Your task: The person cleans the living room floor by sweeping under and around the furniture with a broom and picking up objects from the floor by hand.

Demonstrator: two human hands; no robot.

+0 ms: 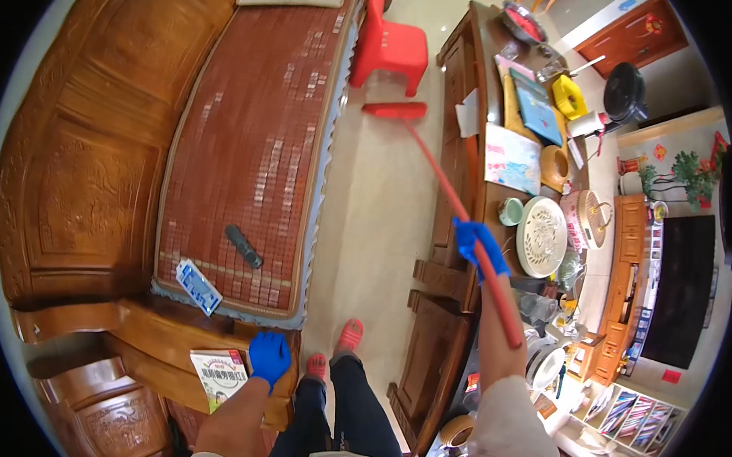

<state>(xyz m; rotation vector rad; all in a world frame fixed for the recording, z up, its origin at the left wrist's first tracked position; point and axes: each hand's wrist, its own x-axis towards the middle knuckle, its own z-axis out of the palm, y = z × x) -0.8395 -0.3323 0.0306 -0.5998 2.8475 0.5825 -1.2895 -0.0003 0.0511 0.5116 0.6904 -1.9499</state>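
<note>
In the head view, my right hand (479, 249), in a blue glove, is wrapped round the long red handle of a broom (441, 173). The handle slants away from me, and its red head (394, 110) is on the tiled floor near a red plastic chair (390, 54). My left hand (270, 357), also gloved in blue, is curled into a fist over the end of the wooden bench's armrest (164, 324). Nothing shows in its fingers. A booklet (218, 375) lies just left of that hand.
A carved wooden bench with a brown tile mat (242, 152) runs along the left, bearing a dark cylindrical object (243, 246) and a blue-and-white packet (198, 287). On the right, a wooden table (485, 63) holds books, a white lattice dish (542, 237) and a cup (510, 211).
</note>
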